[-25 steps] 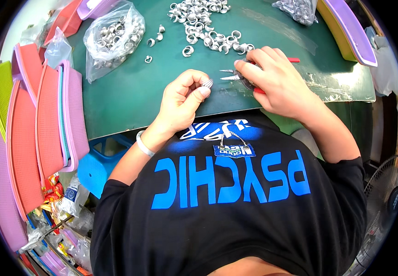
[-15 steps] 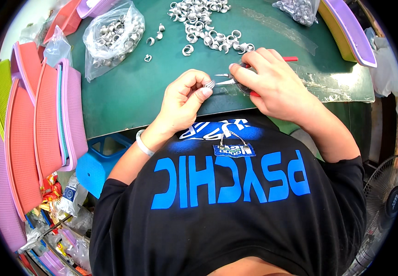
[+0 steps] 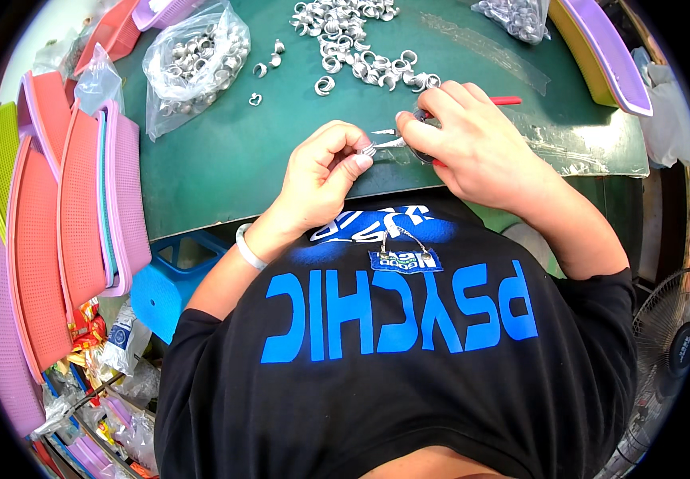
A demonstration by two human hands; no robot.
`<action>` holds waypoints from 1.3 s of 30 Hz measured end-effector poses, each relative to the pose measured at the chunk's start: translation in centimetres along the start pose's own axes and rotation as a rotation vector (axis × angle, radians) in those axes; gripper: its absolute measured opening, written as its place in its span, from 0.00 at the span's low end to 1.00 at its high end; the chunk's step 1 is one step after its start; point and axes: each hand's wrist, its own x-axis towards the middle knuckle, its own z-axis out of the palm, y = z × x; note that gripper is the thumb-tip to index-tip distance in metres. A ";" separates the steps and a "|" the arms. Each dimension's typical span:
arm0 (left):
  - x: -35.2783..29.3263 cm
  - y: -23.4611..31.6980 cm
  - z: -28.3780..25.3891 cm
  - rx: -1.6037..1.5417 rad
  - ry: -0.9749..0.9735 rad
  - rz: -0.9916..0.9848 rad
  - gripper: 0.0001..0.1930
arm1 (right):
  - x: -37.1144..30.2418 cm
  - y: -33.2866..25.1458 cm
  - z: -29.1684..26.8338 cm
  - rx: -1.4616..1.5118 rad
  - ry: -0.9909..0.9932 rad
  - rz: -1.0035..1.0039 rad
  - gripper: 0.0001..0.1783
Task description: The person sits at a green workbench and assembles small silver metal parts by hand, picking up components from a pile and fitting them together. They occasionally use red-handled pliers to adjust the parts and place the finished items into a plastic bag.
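Note:
Between the thumb and fingers of my left hand (image 3: 313, 177) is a small silver-coloured ring (image 3: 369, 150) with a ridged face. My right hand (image 3: 476, 142) is closed around red-handled pliers (image 3: 507, 100) with slim pointed jaws. The jaws stand apart; the nearer one reaches the ring, and whether it sits inside the band I cannot tell. Beyond my hands a heap of similar silver rings (image 3: 345, 36) is spread over the green table (image 3: 281, 108). A few loose rings (image 3: 255, 99) lie to the left of that heap.
A clear plastic bag of rings (image 3: 201, 68) stands at the far left of the table, another bag (image 3: 520, 20) at the far right beside a purple and yellow basket (image 3: 608, 60). Stacked plastic baskets (image 3: 37, 263) line the left side, near a blue stool (image 3: 165, 291). A fan (image 3: 672, 351) is at right.
My left hand has tilted the ring and brought it slightly right, closer against the plier jaw. My right hand keeps nearly the same place.

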 end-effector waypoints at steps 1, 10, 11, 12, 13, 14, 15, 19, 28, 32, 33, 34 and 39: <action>0.0 0.1 0.0 0.023 0.000 0.003 0.03 | 0.0 0.0 -0.1 -0.015 -0.005 -0.010 0.11; 0.0 0.4 0.0 0.104 0.018 0.020 0.02 | 0.4 0.0 -0.4 -0.143 -0.018 -0.090 0.08; -0.1 0.4 0.0 0.086 0.022 0.013 0.02 | 0.4 0.0 -0.3 -0.169 -0.009 -0.099 0.08; -0.1 0.4 -0.1 0.071 0.026 0.008 0.03 | 0.6 0.1 -0.2 -0.197 0.004 -0.108 0.08; -0.1 0.2 0.0 0.021 0.039 0.041 0.02 | 0.7 0.3 0.0 -0.226 0.016 -0.117 0.08; -0.1 0.3 0.1 0.062 0.013 0.086 0.02 | 0.5 1.0 0.5 -0.248 0.007 -0.110 0.08; -0.1 0.6 0.3 0.105 -0.016 0.135 0.02 | 0.5 2.1 0.9 -0.276 0.000 -0.101 0.08; -0.3 -0.2 -0.3 -0.094 0.013 0.046 0.02 | 1.2 2.9 -0.8 -0.253 0.099 -0.048 0.10; 0.0 0.0 -0.3 -0.261 0.033 0.014 0.04 | 0.6 1.3 -0.8 0.054 -0.015 0.005 0.13; 0.0 0.1 -0.4 -0.278 0.024 -0.014 0.03 | 0.8 0.6 -0.6 0.103 -0.003 0.006 0.13; -0.1 0.1 -0.4 -0.275 0.022 -0.008 0.03 | 0.9 0.5 -0.6 0.107 -0.001 0.006 0.12; 0.0 0.1 -0.4 -0.272 0.020 -0.001 0.03 | 1.0 0.3 -0.7 0.112 0.001 0.007 0.12; -0.1 -0.1 -0.5 -0.268 0.016 0.002 0.03 | 1.2 0.1 -0.7 0.114 -0.007 0.009 0.11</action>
